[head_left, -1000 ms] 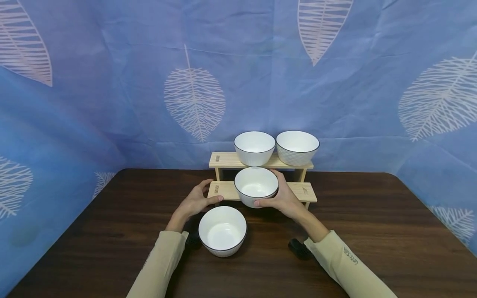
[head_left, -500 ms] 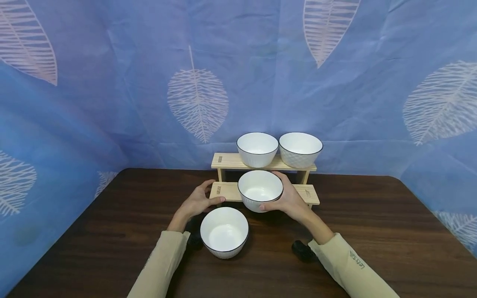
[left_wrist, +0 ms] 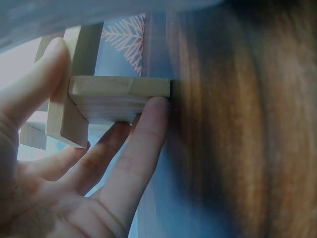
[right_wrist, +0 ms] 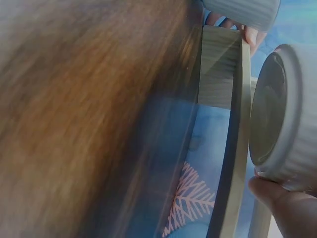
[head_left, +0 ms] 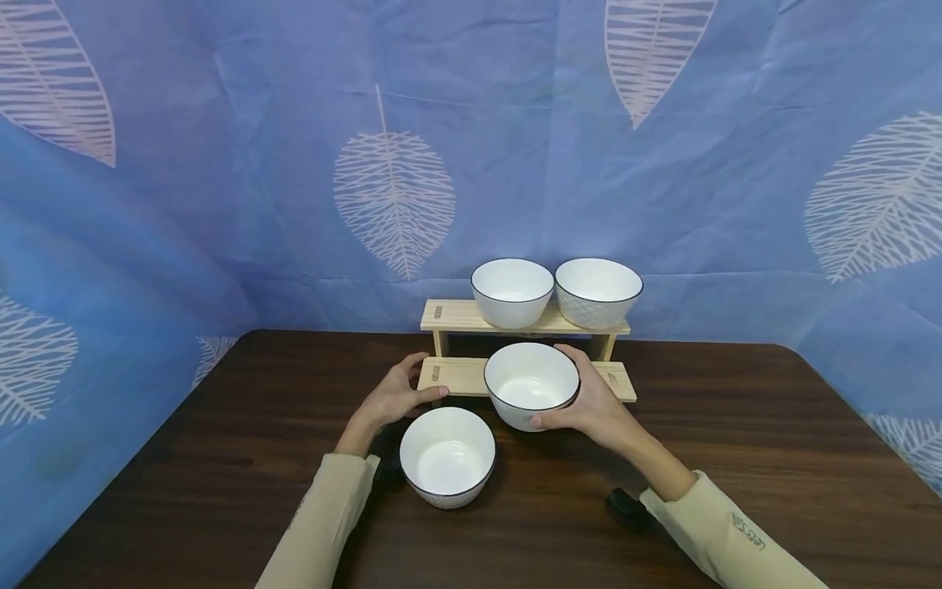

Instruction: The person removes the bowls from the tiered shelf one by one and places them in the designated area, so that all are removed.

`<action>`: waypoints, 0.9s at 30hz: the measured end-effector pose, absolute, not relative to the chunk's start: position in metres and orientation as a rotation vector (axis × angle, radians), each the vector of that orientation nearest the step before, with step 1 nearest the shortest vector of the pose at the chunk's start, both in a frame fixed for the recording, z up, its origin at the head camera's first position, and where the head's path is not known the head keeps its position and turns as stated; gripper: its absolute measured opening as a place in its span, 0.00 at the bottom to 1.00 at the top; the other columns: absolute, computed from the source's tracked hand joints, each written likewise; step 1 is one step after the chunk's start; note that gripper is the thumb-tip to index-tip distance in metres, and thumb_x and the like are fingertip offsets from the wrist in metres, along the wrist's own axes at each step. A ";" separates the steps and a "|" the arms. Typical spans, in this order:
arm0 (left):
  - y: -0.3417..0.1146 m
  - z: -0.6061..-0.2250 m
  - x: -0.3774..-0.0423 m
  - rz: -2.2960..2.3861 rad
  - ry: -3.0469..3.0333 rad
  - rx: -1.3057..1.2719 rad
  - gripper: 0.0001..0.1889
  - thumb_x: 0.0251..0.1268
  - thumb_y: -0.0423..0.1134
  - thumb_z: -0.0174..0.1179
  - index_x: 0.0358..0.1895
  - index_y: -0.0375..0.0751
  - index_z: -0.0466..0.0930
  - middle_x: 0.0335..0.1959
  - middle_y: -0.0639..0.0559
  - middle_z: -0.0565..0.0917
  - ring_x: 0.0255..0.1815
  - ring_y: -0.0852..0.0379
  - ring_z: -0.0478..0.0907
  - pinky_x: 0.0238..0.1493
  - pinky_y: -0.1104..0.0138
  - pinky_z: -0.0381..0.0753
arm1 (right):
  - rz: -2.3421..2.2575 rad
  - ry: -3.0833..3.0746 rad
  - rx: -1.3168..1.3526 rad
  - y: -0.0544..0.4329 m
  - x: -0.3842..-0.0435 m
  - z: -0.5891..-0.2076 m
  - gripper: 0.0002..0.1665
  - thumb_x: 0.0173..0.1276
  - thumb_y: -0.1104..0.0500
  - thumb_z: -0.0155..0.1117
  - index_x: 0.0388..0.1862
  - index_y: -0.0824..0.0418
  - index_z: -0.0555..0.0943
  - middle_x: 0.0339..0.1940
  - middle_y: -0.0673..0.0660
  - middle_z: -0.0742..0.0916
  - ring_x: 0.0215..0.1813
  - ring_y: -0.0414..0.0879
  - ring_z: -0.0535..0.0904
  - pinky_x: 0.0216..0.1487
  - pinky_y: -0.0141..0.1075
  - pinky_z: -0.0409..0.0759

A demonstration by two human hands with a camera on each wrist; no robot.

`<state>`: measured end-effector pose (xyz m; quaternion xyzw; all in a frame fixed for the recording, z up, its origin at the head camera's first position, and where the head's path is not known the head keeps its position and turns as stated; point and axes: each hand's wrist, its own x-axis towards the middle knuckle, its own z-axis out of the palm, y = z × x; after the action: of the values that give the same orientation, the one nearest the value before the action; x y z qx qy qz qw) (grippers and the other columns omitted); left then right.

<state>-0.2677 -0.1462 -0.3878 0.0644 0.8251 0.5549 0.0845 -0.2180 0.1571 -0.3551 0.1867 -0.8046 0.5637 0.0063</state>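
Observation:
In the head view my right hand (head_left: 592, 409) grips a white dark-rimmed bowl (head_left: 531, 384) from its right side, thumb in front. The right wrist view shows this bowl's underside (right_wrist: 267, 111) off the board, with my thumb against it. My left hand (head_left: 393, 401) holds the left end of the lower step of a two-step wooden stand (head_left: 459, 376). Thumb on the board and fingers against the end leg (left_wrist: 119, 99) show in the left wrist view. Another white bowl (head_left: 447, 458) sits on the table just in front of my left hand.
Two white bowls, a left one (head_left: 513, 293) and a right one (head_left: 598, 293), stand side by side on the stand's upper step. A blue leaf-print cloth (head_left: 294, 204) hangs behind the dark wooden table (head_left: 221, 458).
My right hand has drawn its bowl toward me and slightly right, off the lower step's middle. My left hand keeps its hold on the stand. The head view has shifted slightly.

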 end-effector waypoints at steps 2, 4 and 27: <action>-0.146 -0.388 -0.267 1.660 2.457 0.194 0.43 0.68 0.33 0.68 0.79 0.30 0.50 0.68 0.27 0.69 0.52 0.37 0.82 0.46 0.46 0.84 | 1.753 -2.520 0.584 0.160 -0.215 -0.354 0.66 0.49 0.62 0.82 0.79 0.71 0.51 0.69 0.73 0.70 0.62 0.65 0.75 0.58 0.50 0.76; -0.146 -0.388 -0.266 1.666 2.450 0.197 0.43 0.68 0.33 0.68 0.79 0.30 0.51 0.67 0.27 0.69 0.52 0.38 0.82 0.47 0.46 0.84 | 1.741 -2.523 0.579 0.163 -0.213 -0.352 0.65 0.49 0.62 0.82 0.79 0.71 0.51 0.69 0.73 0.70 0.62 0.65 0.76 0.58 0.50 0.77; -0.147 -0.385 -0.266 1.645 2.460 0.189 0.43 0.68 0.34 0.67 0.80 0.31 0.51 0.66 0.29 0.71 0.50 0.40 0.83 0.46 0.48 0.84 | 1.583 -2.548 0.616 0.185 -0.193 -0.348 0.65 0.45 0.64 0.84 0.77 0.70 0.55 0.67 0.71 0.71 0.59 0.64 0.77 0.51 0.44 0.79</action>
<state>-0.2658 -0.1468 -0.3850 0.0635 0.8263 0.5527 0.0878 -0.1929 0.1852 -0.3478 0.2010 -0.8314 0.5166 0.0395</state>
